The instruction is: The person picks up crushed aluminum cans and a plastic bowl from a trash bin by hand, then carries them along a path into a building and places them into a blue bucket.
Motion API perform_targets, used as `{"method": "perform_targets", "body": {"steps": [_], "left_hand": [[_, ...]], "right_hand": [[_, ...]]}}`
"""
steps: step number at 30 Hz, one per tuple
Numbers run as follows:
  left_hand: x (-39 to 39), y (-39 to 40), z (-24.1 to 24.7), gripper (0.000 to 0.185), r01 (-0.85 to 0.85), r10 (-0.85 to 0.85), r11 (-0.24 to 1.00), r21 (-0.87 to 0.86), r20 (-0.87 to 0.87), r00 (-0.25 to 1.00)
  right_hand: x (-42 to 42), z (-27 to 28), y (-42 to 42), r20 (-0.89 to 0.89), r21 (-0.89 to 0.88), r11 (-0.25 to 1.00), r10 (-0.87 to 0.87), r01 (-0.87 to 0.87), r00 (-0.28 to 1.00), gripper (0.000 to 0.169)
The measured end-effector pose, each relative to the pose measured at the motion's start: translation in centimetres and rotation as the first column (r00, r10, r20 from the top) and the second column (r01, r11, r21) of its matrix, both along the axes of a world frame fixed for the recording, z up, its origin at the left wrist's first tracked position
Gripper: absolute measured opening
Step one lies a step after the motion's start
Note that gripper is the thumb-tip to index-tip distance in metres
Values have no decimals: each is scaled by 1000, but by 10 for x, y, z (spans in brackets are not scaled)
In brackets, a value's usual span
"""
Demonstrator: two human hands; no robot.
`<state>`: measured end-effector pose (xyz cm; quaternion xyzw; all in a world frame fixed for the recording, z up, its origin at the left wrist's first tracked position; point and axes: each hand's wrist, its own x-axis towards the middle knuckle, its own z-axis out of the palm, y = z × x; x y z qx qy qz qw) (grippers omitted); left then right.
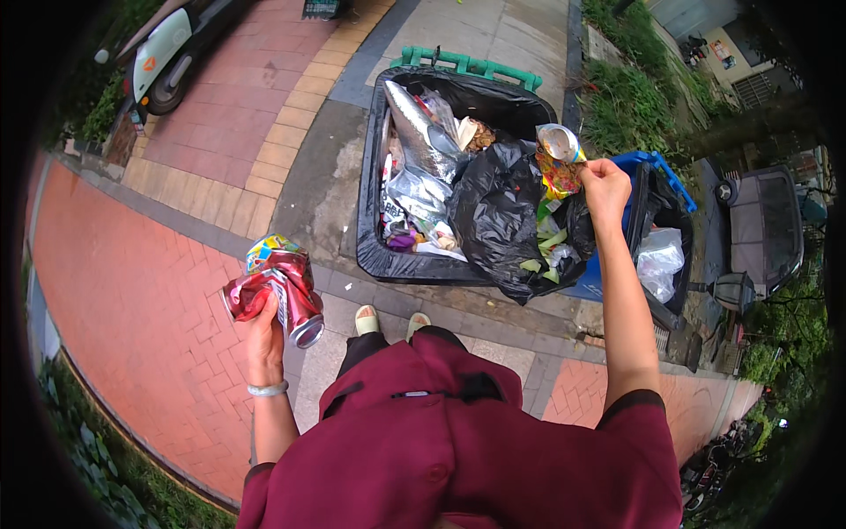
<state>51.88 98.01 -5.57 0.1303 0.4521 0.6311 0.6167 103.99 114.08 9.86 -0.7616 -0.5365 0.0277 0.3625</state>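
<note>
My left hand [266,330] holds a bunch of crushed drink cans [299,284], mostly red, out over the pavement to the left of the bin. A yellow and blue printed piece [269,248] shows at the top of the bunch. My right hand [606,188] pinches the edge of a crumpled yellow and red can [557,162], its round silver end facing up. Below that can lies an opened black plastic bag [499,218] with green leaf scraps [548,244] in its mouth. The bag rests across the right side of a bin lined in black [423,270].
Silver foil packaging [423,132] and mixed rubbish fill the bin's left side. A blue bin [634,218] with a clear plastic bag [661,261] stands to the right. A parked scooter [165,59] is at the upper left. My sandals [367,321] are close to the bin.
</note>
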Motion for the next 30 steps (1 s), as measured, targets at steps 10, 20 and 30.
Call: {"method": "perform_targets", "body": {"steps": [10,20,30], "left_hand": [[-32,2,-1,41,-3,-4,999,-40,-193,981],[-59,6,-10,39,-91,85,994,-56,-104,991],[-54,13,1,35,-51,45,998,-34,-150,988]], "right_hand": [[-20,-44,109,872,-69,997,43,35,488,4],[-44,-23,113,750,197,964,-32,-176,660,5],[-114,-29,128,603,258,934,42,-245,796,7]]}}
